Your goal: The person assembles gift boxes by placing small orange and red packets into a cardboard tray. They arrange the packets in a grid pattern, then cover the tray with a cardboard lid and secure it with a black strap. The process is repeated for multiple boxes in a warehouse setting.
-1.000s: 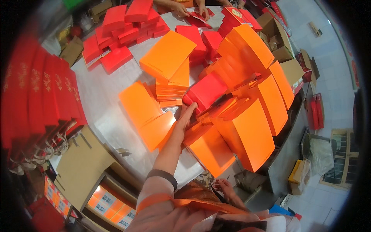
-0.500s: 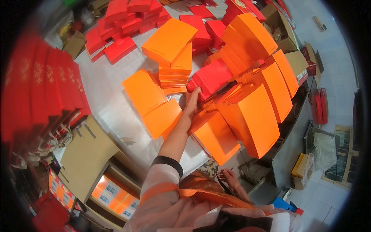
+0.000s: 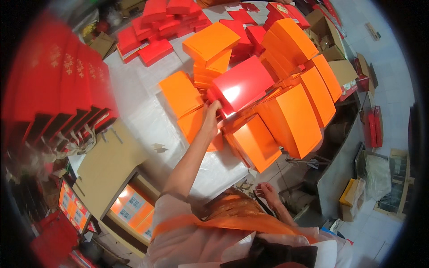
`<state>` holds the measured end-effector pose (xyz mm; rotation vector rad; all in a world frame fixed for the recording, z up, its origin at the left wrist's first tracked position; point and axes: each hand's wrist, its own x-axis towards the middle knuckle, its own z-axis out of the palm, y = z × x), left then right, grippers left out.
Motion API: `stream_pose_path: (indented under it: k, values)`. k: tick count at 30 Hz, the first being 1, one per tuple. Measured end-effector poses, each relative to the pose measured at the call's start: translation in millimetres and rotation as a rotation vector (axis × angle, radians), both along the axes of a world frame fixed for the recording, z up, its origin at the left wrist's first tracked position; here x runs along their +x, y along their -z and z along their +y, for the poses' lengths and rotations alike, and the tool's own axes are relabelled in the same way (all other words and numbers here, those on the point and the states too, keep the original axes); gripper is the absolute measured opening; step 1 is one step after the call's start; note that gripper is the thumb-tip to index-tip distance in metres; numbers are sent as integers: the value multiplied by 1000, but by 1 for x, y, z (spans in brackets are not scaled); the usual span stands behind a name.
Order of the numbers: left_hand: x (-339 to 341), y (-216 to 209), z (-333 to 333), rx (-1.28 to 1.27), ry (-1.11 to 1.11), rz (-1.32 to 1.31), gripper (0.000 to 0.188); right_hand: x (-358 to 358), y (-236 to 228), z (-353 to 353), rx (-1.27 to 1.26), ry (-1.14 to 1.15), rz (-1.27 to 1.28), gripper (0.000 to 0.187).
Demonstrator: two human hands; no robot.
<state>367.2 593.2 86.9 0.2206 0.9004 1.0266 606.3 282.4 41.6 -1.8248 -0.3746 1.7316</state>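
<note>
My left hand (image 3: 211, 117) grips the near left end of a glossy red box (image 3: 243, 85). The thumb shows on its edge; the other fingers are mostly hidden. That box is tilted, in the gap between two groups of orange boxes. Left of it stands a stack of orange boxes (image 3: 211, 42), with another orange box (image 3: 181, 94) lying nearer. To the right, large orange boxes (image 3: 290, 118) lean in rows, and one orange box (image 3: 254, 143) sits close by my left wrist. My right hand (image 3: 268, 193) hangs beyond the table's near edge, fingers loosely bent and apart, holding nothing visible.
Red boxes (image 3: 156, 52) are piled at the table's far side. Tall red bags with cord handles (image 3: 67, 85) stand at the left, beside an open cardboard carton (image 3: 109, 156). A grey metal panel (image 3: 337, 169) and an open carton (image 3: 324, 33) are at the right.
The red box in my left hand has risen and shows more of its top face. My right hand has shifted slightly upward in view. The whole view has turned a little.
</note>
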Motion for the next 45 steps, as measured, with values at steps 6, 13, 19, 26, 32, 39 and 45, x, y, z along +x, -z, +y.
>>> stream_pose_path:
  k: [6, 13, 19, 26, 32, 39, 45]
  values:
    - [-89, -16, -76, 119, -58, 123, 49, -37, -48, 44, 381, -334, -142, 26]
    - [-209, -58, -215, 128, -55, 267, 62, -178, -209, 142, 1530, -1234, -1147, 82]
    - [-282, -75, -360, 60, -62, 320, 63, -321, -239, 99, 1543, -2096, -947, 88]
    - [-340, -6, -519, -238, -162, 387, 67, -377, -120, 20, 591, -1439, 311, 78]
    - [-367, 19, -598, -234, -465, 229, 61, -379, -51, -25, -159, -509, 1119, 57]
    - [-353, 36, -619, -162, -687, 60, 51, -362, -10, -20, -121, -588, 572, 53]
    - [-354, 51, -618, -104, -642, 9, 52, -369, -5, -15, 65, -683, 362, 51]
